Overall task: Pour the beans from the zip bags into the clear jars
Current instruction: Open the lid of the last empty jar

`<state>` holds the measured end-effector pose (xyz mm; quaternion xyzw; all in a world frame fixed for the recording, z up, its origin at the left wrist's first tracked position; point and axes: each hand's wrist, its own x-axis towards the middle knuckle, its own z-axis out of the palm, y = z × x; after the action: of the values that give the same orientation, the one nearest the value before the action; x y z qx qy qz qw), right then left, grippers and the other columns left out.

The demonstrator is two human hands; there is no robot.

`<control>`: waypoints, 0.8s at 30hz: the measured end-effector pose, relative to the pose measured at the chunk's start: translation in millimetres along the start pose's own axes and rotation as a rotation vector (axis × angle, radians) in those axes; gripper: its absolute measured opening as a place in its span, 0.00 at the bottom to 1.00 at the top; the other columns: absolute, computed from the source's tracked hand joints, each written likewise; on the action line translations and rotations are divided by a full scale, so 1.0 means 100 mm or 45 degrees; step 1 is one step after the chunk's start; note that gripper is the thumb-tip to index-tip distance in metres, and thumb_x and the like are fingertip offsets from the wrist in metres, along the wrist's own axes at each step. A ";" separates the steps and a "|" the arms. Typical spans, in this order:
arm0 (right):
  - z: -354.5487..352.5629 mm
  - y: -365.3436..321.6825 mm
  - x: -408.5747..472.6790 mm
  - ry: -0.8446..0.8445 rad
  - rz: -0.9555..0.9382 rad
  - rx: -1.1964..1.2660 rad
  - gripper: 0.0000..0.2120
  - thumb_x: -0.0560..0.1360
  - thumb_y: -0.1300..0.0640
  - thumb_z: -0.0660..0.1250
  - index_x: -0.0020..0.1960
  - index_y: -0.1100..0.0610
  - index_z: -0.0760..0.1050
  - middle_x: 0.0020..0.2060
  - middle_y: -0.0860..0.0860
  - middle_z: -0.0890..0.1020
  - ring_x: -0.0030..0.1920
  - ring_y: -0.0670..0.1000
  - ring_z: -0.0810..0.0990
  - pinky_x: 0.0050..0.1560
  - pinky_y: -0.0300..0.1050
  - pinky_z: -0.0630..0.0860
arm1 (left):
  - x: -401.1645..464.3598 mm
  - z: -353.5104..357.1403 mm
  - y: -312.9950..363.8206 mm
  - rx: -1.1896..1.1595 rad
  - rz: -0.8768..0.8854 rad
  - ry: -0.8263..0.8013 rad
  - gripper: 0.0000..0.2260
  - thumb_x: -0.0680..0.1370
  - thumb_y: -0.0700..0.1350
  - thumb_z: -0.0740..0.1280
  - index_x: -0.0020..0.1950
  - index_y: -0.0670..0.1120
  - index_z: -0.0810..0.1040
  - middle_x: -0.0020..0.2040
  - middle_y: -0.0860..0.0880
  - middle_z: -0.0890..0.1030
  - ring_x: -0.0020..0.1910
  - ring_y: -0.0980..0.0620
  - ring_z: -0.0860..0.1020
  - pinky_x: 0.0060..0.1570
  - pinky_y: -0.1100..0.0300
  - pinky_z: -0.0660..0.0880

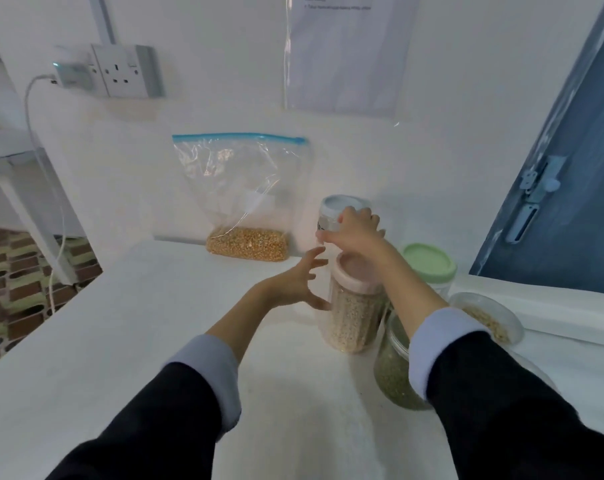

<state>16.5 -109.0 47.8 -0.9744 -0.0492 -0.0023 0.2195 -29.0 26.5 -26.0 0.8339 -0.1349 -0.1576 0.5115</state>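
Zip bag (247,199) leans upright against the wall behind the pink-lidded jar (354,306), blue seal closed, yellow beans settled at its bottom; likely parked there until a jar is ready. Right hand (354,232) reaches over the pink-lidded jar, fingers curled round a white-lidded clear jar (340,214) standing behind it, apparently the one to be filled. Left hand (300,284), fingers spread and holding nothing, hovers just left of the pink-lidded jar, thumb near its side, probably to steady it. Green-lidded jar (430,266) sits to its right. A dark label on the white-lidded jar is unreadable; the wall notice (349,53) is too blurred to read.
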 end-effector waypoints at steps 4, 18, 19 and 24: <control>0.06 -0.12 0.46 0.072 0.003 -0.062 0.31 0.76 0.46 0.65 0.73 0.57 0.59 0.69 0.60 0.61 0.69 0.61 0.61 0.67 0.55 0.64 | 0.15 -0.26 -0.02 -0.013 -0.017 0.207 0.42 0.71 0.40 0.74 0.76 0.50 0.50 0.71 0.50 0.65 0.67 0.45 0.67 0.59 0.55 0.70; 0.23 -0.20 1.08 0.054 0.157 -0.243 0.34 0.72 0.38 0.67 0.70 0.56 0.62 0.67 0.59 0.64 0.68 0.60 0.61 0.61 0.51 0.67 | 0.33 -0.64 -0.18 -0.210 0.024 0.686 0.19 0.74 0.33 0.68 0.64 0.38 0.71 0.52 0.47 0.76 0.46 0.52 0.75 0.46 0.62 0.75; 0.22 -0.23 1.06 0.050 0.163 -0.233 0.35 0.71 0.39 0.68 0.69 0.57 0.63 0.66 0.59 0.65 0.67 0.60 0.61 0.60 0.51 0.68 | 0.32 -0.65 -0.22 -0.215 0.025 0.679 0.19 0.74 0.33 0.68 0.65 0.38 0.71 0.53 0.47 0.76 0.45 0.52 0.75 0.45 0.64 0.74; 0.26 -0.49 0.78 -0.024 -0.003 -0.217 0.43 0.66 0.41 0.73 0.71 0.59 0.58 0.65 0.58 0.66 0.67 0.60 0.63 0.58 0.50 0.69 | 0.23 -0.59 -0.43 -0.123 0.060 0.680 0.28 0.71 0.43 0.75 0.68 0.43 0.67 0.64 0.48 0.72 0.59 0.51 0.72 0.54 0.61 0.69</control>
<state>88.6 -47.0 47.5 -0.9894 -0.0522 0.0026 0.1353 18.1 85.0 -42.4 0.8170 -0.0070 0.0736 0.5718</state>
